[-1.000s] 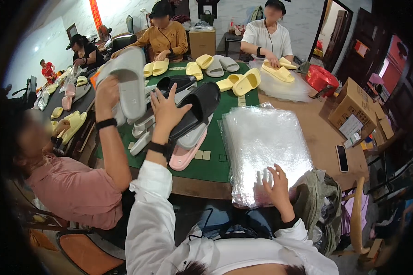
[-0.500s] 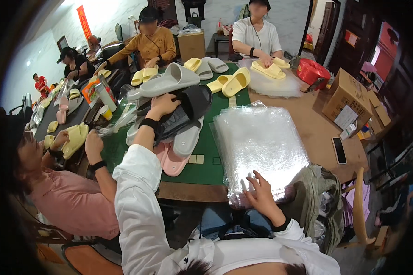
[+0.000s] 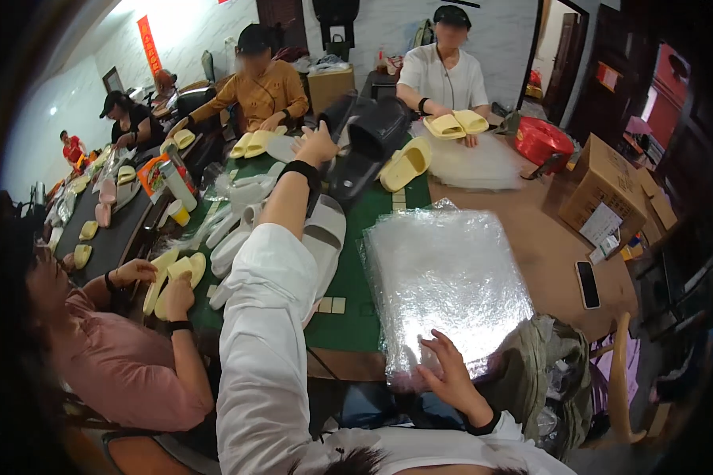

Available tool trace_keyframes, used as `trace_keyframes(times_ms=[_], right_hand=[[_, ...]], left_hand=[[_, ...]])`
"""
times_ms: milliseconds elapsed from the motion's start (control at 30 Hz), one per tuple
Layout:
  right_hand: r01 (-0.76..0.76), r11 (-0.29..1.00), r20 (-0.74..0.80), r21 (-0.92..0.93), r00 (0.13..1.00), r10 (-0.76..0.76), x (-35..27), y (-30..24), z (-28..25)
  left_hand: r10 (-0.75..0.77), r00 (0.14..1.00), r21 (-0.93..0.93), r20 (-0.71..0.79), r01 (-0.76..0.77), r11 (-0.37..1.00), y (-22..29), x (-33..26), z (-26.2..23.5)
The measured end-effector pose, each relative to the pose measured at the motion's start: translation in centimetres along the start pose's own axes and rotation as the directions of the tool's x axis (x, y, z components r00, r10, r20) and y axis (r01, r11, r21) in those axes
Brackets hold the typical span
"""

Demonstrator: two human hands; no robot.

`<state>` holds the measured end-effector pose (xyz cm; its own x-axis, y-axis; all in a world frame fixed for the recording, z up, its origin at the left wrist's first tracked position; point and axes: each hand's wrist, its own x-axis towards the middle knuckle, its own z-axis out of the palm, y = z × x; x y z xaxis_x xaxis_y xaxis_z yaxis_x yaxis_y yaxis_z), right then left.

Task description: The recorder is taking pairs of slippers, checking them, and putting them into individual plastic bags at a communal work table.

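Note:
My left hand is stretched out over the middle of the table. It grips a pair of black slide sandals at their left side, raised and partly blurred; some of its fingers point away from them. Below my forearm lie grey slides and several whitish-grey ones, partly hidden by the sleeve. My right hand rests at the near edge of a stack of clear plastic bags, fingers spread and holding nothing. A yellow slide stands just beyond the stack.
At the left, a person in pink handles yellow slides. Across the table, another holds a yellow pair above more plastic sheets. Red twine, a cardboard box and a phone lie to the right.
My left hand has moved away and to the right with the black slides. The grey slide on top has left its place. My right hand has shifted slightly nearer. The person opposite has lifted the yellow pair.

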<state>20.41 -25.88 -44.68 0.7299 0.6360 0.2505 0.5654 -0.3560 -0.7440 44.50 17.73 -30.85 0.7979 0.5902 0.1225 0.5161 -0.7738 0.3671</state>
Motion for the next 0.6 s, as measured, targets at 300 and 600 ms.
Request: trace_keyframes(times_ms=[300, 600], right_hand=[[-0.046, 0.995, 0.082, 0.093, 0.996, 0.038, 0.3, -0.1, -0.2], [0.017, 0.990, 0.141, 0.138, 0.989, -0.037, 0.4, -1.8, 0.7]], left_hand=[[0.025, 0.751, 0.186, 0.660, -0.195, 0.963, -11.4, -8.9, -5.7], [0.216, 0.954, 0.103, -0.206, -0.199, 0.975, -11.6, -18.8, 2.3]])
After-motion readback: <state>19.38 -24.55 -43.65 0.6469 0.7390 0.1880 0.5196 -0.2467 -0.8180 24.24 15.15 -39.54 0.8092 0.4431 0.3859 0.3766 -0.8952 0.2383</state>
